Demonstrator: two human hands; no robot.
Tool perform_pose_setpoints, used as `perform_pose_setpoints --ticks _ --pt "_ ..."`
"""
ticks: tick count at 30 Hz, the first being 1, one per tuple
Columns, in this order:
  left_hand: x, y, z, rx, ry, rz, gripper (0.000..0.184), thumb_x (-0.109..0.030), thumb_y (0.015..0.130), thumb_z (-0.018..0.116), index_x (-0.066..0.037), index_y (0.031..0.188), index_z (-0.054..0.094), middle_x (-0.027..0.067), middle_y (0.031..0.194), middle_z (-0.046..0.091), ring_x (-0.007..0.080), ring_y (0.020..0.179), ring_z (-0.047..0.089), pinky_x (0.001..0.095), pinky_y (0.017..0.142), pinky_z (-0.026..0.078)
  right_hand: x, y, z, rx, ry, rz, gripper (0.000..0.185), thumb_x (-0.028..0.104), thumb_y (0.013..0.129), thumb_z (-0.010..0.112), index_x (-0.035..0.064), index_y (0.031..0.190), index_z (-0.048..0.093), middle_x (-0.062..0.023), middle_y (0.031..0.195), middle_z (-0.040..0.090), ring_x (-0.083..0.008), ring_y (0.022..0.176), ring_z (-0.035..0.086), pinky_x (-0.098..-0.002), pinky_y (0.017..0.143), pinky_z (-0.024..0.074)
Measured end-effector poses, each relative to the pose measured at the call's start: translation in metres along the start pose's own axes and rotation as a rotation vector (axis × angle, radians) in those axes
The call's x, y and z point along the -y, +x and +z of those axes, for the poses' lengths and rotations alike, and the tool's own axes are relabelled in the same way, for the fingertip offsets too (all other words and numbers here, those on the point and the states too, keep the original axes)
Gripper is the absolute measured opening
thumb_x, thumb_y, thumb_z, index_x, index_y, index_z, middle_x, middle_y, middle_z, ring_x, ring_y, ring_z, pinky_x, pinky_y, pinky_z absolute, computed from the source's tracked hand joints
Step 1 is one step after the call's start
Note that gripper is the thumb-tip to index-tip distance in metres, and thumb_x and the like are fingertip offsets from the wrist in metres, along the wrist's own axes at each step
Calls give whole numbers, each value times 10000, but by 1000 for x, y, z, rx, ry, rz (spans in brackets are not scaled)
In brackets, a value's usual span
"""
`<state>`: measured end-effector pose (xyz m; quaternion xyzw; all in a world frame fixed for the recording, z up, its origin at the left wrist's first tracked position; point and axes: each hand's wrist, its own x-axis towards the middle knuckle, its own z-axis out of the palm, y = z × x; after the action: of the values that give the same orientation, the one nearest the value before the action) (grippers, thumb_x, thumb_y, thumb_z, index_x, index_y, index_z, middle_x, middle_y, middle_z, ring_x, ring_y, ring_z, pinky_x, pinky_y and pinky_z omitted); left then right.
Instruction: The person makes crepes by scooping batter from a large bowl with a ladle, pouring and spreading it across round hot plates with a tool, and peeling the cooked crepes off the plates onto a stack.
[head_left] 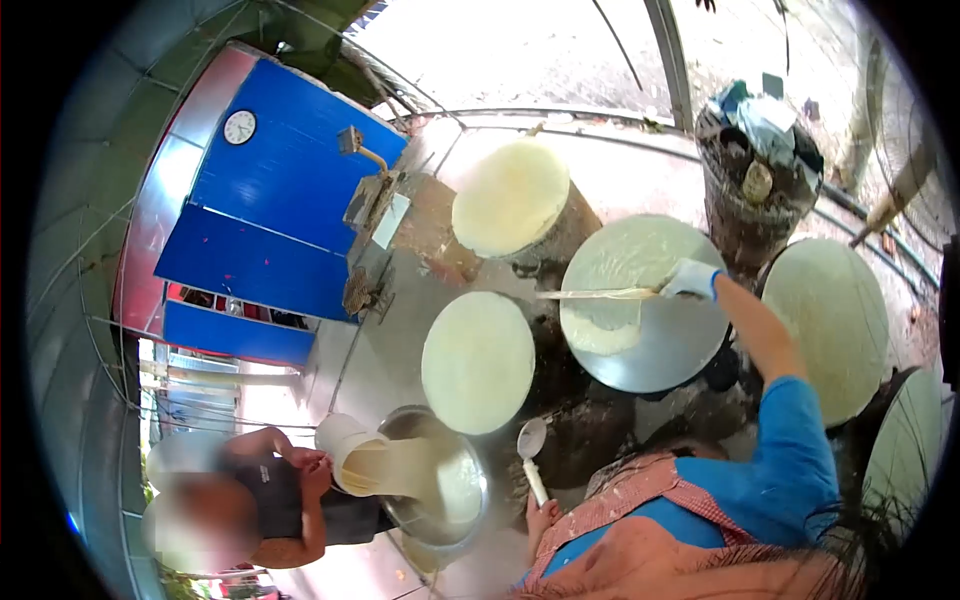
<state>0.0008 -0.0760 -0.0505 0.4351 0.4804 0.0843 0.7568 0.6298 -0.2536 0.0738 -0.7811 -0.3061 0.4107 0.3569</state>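
My right hand (690,281), in a white glove, is closed around one end of a long, thin pale spreader (595,294). The spreader lies across a round griddle (665,360), where pale batter (625,250) covers the upper and left parts and bare metal shows at the lower right. Low in the view, my left hand (543,518) grips a ladle (534,440) by its white handle, bowl pointing away from me. To the ladle's left stands a large metal pot (483,510) of pale batter.
Another person (290,490) tips a white bucket (345,440), pouring batter into the pot. Batter-covered griddles (478,362) (512,198) (828,330) stand around me, with part of another (905,440) at right. A cluttered barrel (750,220) stands beyond; a blue wall (290,160) is at left.
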Motion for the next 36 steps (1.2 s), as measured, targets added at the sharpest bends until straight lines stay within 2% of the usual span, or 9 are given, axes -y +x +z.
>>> perform_pose_setpoints --ticks 3,8,9,13,15,17,20,25,36 --pt "-59 -48 63 41 301 220 686 66 797 457 -226 1365 208 36 581 361 114 429 333 250 362 274 -100 -14 2 205 -206 -402 240 219 711 677 -18 712 639 -57 615 586 -182 557 538 -343 521 430" --pt "-66 -61 82 -205 -10 -127 725 54 822 422 -256 1407 128 21 554 319 105 393 293 252 353 261 -53 -81 -39 226 263 305 99 119 721 663 33 771 664 -24 768 648 -151 677 580 -281 582 466" --pt "-70 -66 82 -211 -29 -145 720 54 823 421 -257 1404 131 21 552 318 106 392 293 253 352 260 -83 -35 -16 108 412 -184 132 126 678 678 20 753 658 -47 733 648 -143 617 569 -270 511 449" --pt "-18 -43 11 154 360 248 704 54 820 422 -255 1392 151 25 545 321 110 386 291 257 347 259 1 10 -3 118 -116 133 221 264 719 658 53 784 655 -4 544 511 -118 487 482 -318 445 401" --pt "-56 -57 30 -52 65 -94 701 52 814 428 -246 1388 158 22 541 328 112 383 302 255 343 256 -91 11 -3 199 -150 -333 127 181 726 640 60 692 619 -41 516 522 -140 441 484 -333 418 393" --pt "-70 -62 31 -192 -34 -172 689 47 813 432 -235 1384 171 20 538 333 112 382 314 253 340 253 -24 -80 -20 319 -129 259 172 177 783 594 74 645 590 -65 523 555 -182 456 511 -374 459 407" --pt "-92 -71 29 -39 55 -76 567 11 829 429 -177 1341 272 7 533 342 94 383 328 249 330 252 -74 -228 -24 126 -537 212 306 368 800 582 95 680 650 -46 497 501 -145 350 402 -333 368 332" --pt "-101 -38 -9 16 202 -129 450 -15 840 444 -176 1251 357 -13 533 343 86 380 335 235 323 280 -66 -352 157 -636 849 236 278 13 769 602 -57 1037 623 -70 930 643 -161 810 604 -253 721 475" --pt "-141 -78 -58 377 35 -151 677 -23 854 410 -335 1397 150 -11 549 301 90 373 308 210 311 274 -9 -204 374 -911 -583 383 281 378 861 491 143 889 644 -146 695 584 -327 630 593 -451 556 468"
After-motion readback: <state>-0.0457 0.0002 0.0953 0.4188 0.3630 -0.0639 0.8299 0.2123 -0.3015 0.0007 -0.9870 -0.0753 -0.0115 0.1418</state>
